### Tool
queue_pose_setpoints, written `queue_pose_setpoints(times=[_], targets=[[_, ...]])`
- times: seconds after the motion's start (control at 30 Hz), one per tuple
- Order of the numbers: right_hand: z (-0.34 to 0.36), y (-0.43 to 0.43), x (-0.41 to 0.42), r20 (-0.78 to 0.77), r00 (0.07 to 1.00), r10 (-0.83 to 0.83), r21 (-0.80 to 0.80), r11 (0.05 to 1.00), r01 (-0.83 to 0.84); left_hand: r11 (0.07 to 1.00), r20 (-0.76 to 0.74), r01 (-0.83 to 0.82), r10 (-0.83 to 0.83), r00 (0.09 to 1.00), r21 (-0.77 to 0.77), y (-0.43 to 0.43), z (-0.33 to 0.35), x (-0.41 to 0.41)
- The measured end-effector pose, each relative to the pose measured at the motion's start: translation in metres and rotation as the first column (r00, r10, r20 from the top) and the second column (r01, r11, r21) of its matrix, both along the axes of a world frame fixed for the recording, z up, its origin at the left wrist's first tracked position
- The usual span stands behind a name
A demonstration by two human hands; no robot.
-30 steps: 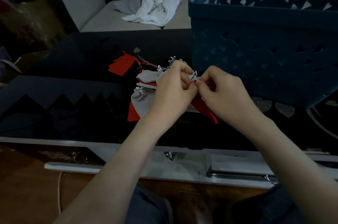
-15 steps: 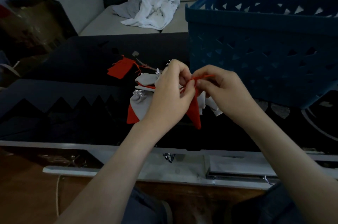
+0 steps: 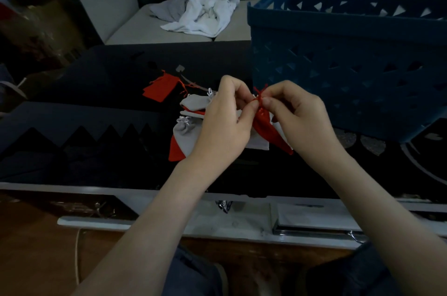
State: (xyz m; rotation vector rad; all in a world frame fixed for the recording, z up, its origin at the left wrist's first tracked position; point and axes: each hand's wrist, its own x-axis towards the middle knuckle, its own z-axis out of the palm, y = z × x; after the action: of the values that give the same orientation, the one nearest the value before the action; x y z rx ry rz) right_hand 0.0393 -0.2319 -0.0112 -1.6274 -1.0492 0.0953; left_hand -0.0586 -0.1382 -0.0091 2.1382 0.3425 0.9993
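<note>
While both meet above the dark surface (image 3: pixel 108 78), the left hand (image 3: pixel 225 124) pinches the gathered neck of a small red pouch (image 3: pixel 268 131) and the right hand (image 3: pixel 297 116) pinches its red drawstring (image 3: pixel 260 93) at the top, fingers curled on both sides. That pouch hangs between them, just over a pile of grey and red pouches (image 3: pixel 186 131), with a blue basket (image 3: pixel 350 65) close on the right and another red pouch (image 3: pixel 159 88) lying flat to the left.

The left hand (image 3: pixel 225 126) and the right hand (image 3: pixel 300 121) are bare, and both forearms (image 3: pixel 154 223) are uncovered right down to the near edge. Dark blue-grey fabric, creased and matte, covers the left knee (image 3: pixel 193 271) and the right knee (image 3: pixel 358 274).
</note>
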Motion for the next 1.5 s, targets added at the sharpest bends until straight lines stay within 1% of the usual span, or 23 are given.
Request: queue_pose_setpoints(times=[0.17,0.23,0.33,0.43,0.47,0.5,0.57,0.6,0.67,0.77,0.83,0.87,0.9,0.97,1.0,1.07,1.17,1.27,1.33,1.37,1.4,1.47,1.5], targets=[[-0.002,0.003,0.0,0.011,0.998,-0.068,-0.118,0.991,0.069,0.999,0.007,-0.051,0.05,0.999,0.002,0.002,-0.003,0.003],[-0.003,0.004,0.002,-0.012,0.996,-0.091,-0.176,0.981,0.088,0.998,-0.04,-0.055,0.056,0.998,0.028,0.003,-0.004,0.004],[-0.005,0.005,0.003,-0.047,0.994,-0.094,-0.243,0.967,0.08,0.976,-0.126,-0.069,0.097,0.987,0.206,0.009,-0.01,0.008],[-0.005,0.004,0.004,-0.076,0.995,-0.066,-0.249,0.967,0.046,0.943,-0.156,-0.06,0.117,0.981,0.327,0.015,-0.013,0.008],[-0.004,0.004,0.004,-0.085,0.995,-0.058,-0.251,0.967,0.035,0.91,-0.152,-0.065,0.138,0.979,0.409,0.016,-0.013,0.008],[-0.004,0.004,0.004,-0.093,0.994,-0.056,-0.257,0.966,0.031,0.849,-0.148,-0.074,0.177,0.973,0.524,0.017,-0.012,0.008],[-0.005,0.004,0.005,-0.108,0.992,-0.071,-0.27,0.962,0.04,0.673,-0.125,-0.089,0.263,0.957,0.734,0.018,-0.011,0.009],[-0.005,0.004,0.006,-0.116,0.99,-0.084,-0.273,0.961,0.049,0.596,-0.116,-0.095,0.306,0.945,0.797,0.017,-0.011,0.009],[-0.005,0.004,0.008,-0.095,0.989,-0.111,-0.285,0.955,0.079,0.494,-0.087,-0.126,0.386,0.918,0.86,0.015,-0.01,0.008],[-0.006,0.004,0.01,-0.049,0.991,-0.127,-0.33,0.938,0.104,0.445,-0.098,-0.108,0.416,0.904,0.889,0.013,-0.012,0.007],[-0.008,0.004,0.012,-0.042,0.99,-0.137,-0.353,0.929,0.113,0.503,-0.142,-0.076,0.381,0.914,0.861,0.016,-0.013,0.008],[-0.009,0.004,0.013,-0.051,0.988,-0.149,-0.354,0.927,0.121,0.569,-0.168,-0.075,0.363,0.917,0.819,0.017,-0.012,0.008],[-0.009,0.004,0.015,-0.064,0.984,-0.164,-0.348,0.928,0.132,0.663,-0.202,-0.075,0.332,0.921,0.745,0.016,-0.01,0.007],[-0.009,0.005,0.017,-0.048,0.981,-0.19,-0.338,0.927,0.163,0.85,-0.287,-0.056,0.238,0.928,0.524,0.015,-0.009,0.006],[-0.009,0.005,0.017,-0.037,0.98,-0.197,-0.333,0.927,0.174,0.916,-0.323,-0.041,0.182,0.929,0.399,0.014,-0.009,0.005],[-0.009,0.007,0.016,-0.054,0.978,-0.204,-0.313,0.933,0.177,0.978,-0.313,-0.026,0.092,0.945,0.208,0.013,-0.009,-0.001],[-0.006,0.014,0.017,-0.043,0.975,-0.217,-0.309,0.931,0.194,0.998,-0.298,-0.039,0.05,0.953,0.043,0.019,-0.007,-0.003],[0.004,0.026,0.022,0.052,0.972,-0.228,-0.25,0.94,0.233,0.997,-0.326,-0.056,0.037,0.945,-0.049,0.036,-0.005,0.005],[0.012,0.037,0.027,0.125,0.974,-0.188,-0.197,0.958,0.21,0.994,-0.381,-0.064,0.025,0.924,-0.089,0.054,0.001,0.013],[0.015,0.043,0.031,0.16,0.978,-0.132,-0.221,0.961,0.166,0.995,-0.411,-0.076,0.042,0.911,-0.069,0.065,0.002,0.017],[0.018,0.052,0.035,0.18,0.982,-0.052,-0.286,0.953,0.103,0.995,-0.443,-0.1,0.088,0.892,-0.005,0.078,0.003,0.02],[0.022,0.068,0.04,0.182,0.977,0.108,-0.453,0.891,-0.014,0.958,-0.492,-0.19,0.275,0.826,0.217,0.105,-0.005,0.02],[0.025,0.075,0.041,0.193,0.97,0.148,-0.496,0.868,-0.033,0.924,-0.5,-0.227,0.359,0.788,0.307,0.117,-0.013,0.017]])
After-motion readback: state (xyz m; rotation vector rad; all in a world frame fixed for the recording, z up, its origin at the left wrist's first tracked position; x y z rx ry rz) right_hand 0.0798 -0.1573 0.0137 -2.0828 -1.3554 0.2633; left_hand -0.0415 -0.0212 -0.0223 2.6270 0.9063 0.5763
